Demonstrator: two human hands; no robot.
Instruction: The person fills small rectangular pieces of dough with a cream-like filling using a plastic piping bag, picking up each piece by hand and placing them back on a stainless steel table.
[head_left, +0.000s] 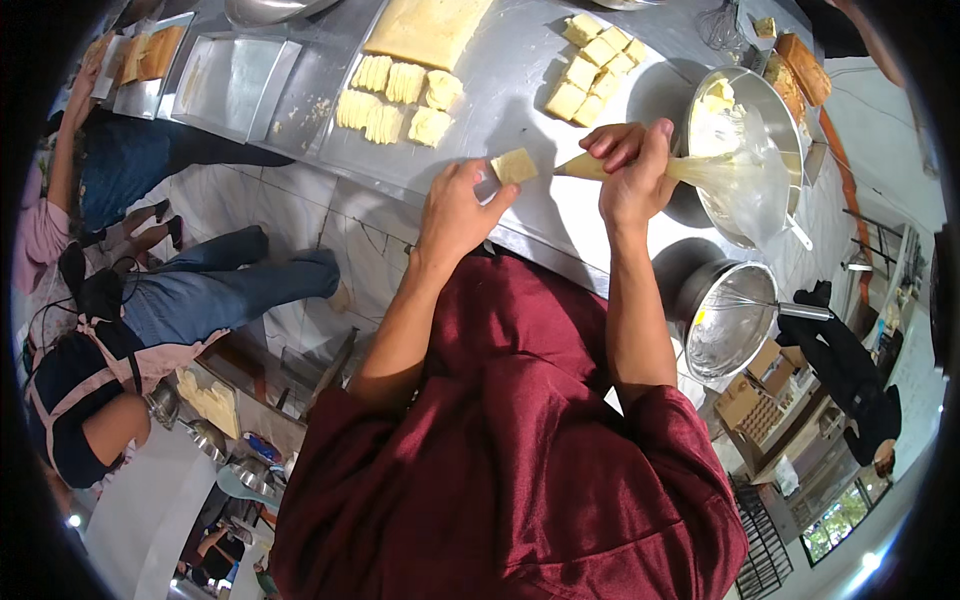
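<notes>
Between the fingers and thumb of my left hand (463, 210) is a small square piece of plain cake (515, 166), just above the metal table. My right hand (637, 169) grips a clear piping bag (739, 184) of pale yellow cream, its tip pointing left at the cake. The bag's wide end hangs over the rim of a steel bowl (787, 120) with cream in it. Cream-topped cake pieces (401, 101) stand in two rows at the upper left, beside a sheet of cake (427, 30). Plain cake cubes (592, 67) are clustered farther back.
A second steel bowl (731, 330) with a whisk (802, 310) stands at the right. Empty metal pans (232, 82) and loaves (802, 67) lie at the table's far ends. People stand at the left, one in jeans (232, 277); another person (847, 367) is at the far right.
</notes>
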